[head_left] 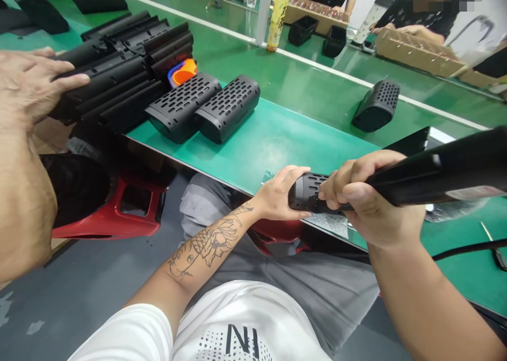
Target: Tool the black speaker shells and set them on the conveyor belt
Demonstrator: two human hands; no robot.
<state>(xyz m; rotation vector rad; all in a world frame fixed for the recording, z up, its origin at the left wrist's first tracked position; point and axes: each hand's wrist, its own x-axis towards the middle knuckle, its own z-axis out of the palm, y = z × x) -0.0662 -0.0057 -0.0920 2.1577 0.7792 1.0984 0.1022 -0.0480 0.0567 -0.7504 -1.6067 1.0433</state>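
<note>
While your left thumb and fingers (282, 195) spread round one end of a slotted black casing (301, 193) at the table's (269, 144) near edge, your right hand (370, 205) curled its fingers closed about a long black tool (451, 165) over the other end; you seemed to be working on the casing, which called for keeping it steady. Beyond it, two finished-looking casings (227, 107) lay side by side. Farther off, past a yellow bottle (278, 23), one cardboard box (293, 15) held a glossy reddish row, another (420, 56) contents too blurred for you to tell.
</note>
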